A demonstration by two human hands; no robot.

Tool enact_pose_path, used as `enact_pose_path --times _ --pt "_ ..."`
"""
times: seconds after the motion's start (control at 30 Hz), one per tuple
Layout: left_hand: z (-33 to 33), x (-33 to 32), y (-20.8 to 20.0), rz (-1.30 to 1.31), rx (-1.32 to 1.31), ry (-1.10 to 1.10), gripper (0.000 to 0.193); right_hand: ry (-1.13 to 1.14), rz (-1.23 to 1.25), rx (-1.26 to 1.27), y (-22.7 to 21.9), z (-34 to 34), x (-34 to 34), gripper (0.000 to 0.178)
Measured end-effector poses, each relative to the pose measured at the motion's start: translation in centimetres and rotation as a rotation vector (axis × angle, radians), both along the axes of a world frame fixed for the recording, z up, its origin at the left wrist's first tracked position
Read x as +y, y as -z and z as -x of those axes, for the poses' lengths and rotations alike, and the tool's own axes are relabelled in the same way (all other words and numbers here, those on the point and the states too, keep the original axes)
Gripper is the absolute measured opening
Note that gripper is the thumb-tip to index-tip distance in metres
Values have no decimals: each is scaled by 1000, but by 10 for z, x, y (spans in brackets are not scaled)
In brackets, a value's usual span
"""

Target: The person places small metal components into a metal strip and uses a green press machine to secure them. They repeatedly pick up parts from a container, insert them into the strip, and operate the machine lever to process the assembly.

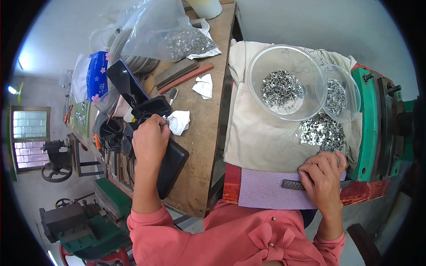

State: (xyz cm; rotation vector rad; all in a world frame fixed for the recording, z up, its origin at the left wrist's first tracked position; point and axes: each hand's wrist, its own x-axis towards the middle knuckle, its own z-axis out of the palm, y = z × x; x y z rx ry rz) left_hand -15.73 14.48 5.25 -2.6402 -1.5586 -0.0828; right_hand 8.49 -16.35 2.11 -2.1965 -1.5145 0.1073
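My left hand (151, 135) is closed, its fingers bent at the edge of a black phone stand (152, 106) that props up a phone (127, 81). Whatever those fingers hold is hidden. A black flat case (171, 166) lies under my left wrist, beside a crumpled white tissue (179, 122). My right hand (320, 174) is curled at the near edge of a loose pile of small shiny metal pieces (320, 133). A dark slotted metal bar (293, 184) passes beneath it, over a purple mat (266, 188). What the right fingertips pinch is too small to make out.
On the beige cloth (262, 146) stand a large clear tub (253, 88) and a smaller one (353, 95), both holding metal pieces. A green machine vise (368, 128) borders the right side. A bag of metal bits (188, 43) and sharpening-stone-like bars (186, 79) lie on the wooden bench (204, 146).
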Motion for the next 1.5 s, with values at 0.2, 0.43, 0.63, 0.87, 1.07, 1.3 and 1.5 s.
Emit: enact_pose_path --times 0.2,0.43,0.63,0.87,1.07,1.3,1.5 --pt "-2 -5 0 -2 -13 -3 13 3 5 -2 1 1 0 15" --pt "-5 0 -9 178 -71 -94 12 -1 5 -5 1 0 -1 16" --pt "-3 7 -10 298 -156 -81 11 -4 7 -11 1 1 1 15" --pt "-12 -3 -23 234 -184 -54 10 -2 12 -14 0 1 1 15" --pt "-5 -7 -44 3 29 -43 11 2 4 -8 1 0 -1 16" --pt "23 -26 -82 236 -580 16 6 -4 -96 147 -11 -10 -3 19" --pt "-38 -104 -60 904 -704 416 18 -98 -306 694 -28 -7 -2 37"
